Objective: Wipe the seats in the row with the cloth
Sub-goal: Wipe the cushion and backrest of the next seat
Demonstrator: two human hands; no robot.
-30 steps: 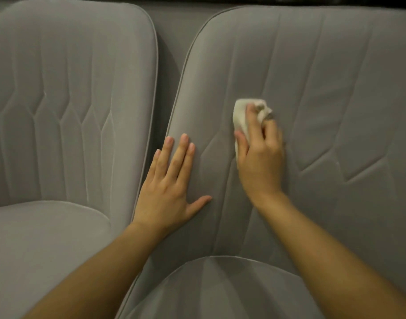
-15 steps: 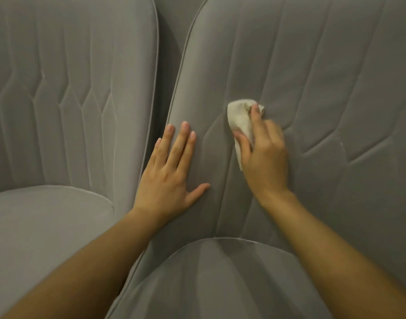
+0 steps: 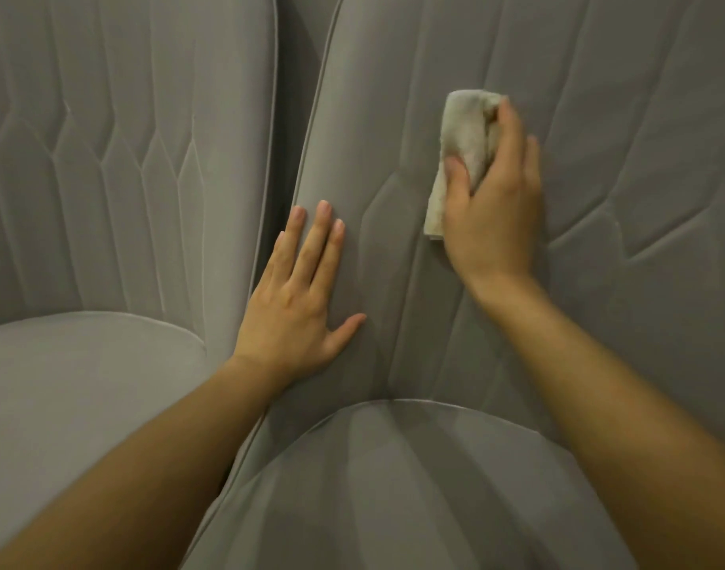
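Cloth (image 3: 461, 158) bunched against the backrest (image 3: 599, 117), upper middle; right hand (image 3: 492, 207) grip wrapped round it, thumb and fingers curled; left hand (image 3: 299, 306) flat, fingers straight, empty, by backrest's left edge; cloth looks soft, light, limp; best held wadded in the palm.

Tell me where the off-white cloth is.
In the head view, the crumpled off-white cloth sits against the right grey seat's backrest, held by the right hand.
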